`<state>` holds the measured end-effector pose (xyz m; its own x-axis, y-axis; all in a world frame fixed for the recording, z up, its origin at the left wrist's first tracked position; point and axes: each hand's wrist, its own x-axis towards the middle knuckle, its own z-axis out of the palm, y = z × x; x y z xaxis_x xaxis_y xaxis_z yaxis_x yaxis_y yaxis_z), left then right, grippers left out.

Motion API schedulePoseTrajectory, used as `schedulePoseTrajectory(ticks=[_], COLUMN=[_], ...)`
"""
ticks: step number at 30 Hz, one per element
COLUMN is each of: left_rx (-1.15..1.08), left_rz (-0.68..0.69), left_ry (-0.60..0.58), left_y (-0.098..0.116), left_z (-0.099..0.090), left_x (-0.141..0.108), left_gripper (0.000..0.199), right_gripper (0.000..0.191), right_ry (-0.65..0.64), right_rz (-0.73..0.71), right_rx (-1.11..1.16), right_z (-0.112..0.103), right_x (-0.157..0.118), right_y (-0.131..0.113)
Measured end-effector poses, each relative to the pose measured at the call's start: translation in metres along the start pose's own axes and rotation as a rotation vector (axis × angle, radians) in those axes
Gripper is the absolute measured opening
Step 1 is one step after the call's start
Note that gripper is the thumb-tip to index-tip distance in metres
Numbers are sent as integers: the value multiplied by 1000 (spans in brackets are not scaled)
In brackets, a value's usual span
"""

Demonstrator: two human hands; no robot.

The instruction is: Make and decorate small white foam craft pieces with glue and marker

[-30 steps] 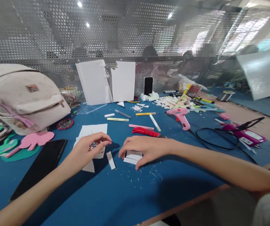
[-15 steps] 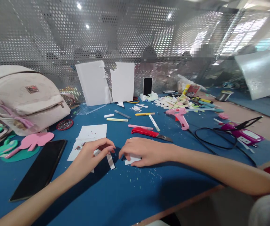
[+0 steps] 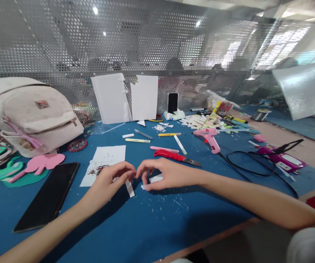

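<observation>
My left hand (image 3: 112, 179) is curled, thumb and fingertips closed together; what sits between them is mostly hidden. A white strip (image 3: 130, 188) shows just below its fingertips, and I cannot tell whether it is held or lies on the table. My right hand (image 3: 164, 174) arches over the table, its fingertips meeting those of the left. At its thumb tip is a small white piece (image 3: 143, 187), seemingly pinched. Another white piece (image 3: 156, 178) shows beneath the palm. Beyond the right hand lies a red-handled utility knife (image 3: 175, 156), blade pointing right.
Left of my hands are a creased white paper (image 3: 109, 153) with small dark-red bits, a black tablet or phone (image 3: 47, 197) and a backpack (image 3: 42, 113). Several markers (image 3: 137, 140) lie ahead. A pink glue gun (image 3: 210, 138) with a black cable (image 3: 228, 155) is at right, near paper scraps (image 3: 201, 120).
My right hand has lifted a little and moved its fingertips left to meet my left hand. A small white piece now shows at its thumb. The left hand is almost still.
</observation>
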<state>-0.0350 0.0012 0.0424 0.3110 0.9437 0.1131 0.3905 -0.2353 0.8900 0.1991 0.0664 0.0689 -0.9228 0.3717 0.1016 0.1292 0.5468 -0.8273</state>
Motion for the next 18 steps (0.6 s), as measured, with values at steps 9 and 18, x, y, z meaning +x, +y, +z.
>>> schedulePoseTrajectory(ticks=[9, 18], left_rx=[-532, -749], left_rz=[-138, -225], left_ry=[-181, -179], left_y=[11, 11], left_z=[44, 47], left_x=[-13, -10], left_gripper=[36, 35], right_gripper=[34, 29], right_ry=[237, 197], right_rz=[148, 113], right_rx=[1017, 1073], right_z=[13, 19], right_x=[5, 2], right_y=[9, 22])
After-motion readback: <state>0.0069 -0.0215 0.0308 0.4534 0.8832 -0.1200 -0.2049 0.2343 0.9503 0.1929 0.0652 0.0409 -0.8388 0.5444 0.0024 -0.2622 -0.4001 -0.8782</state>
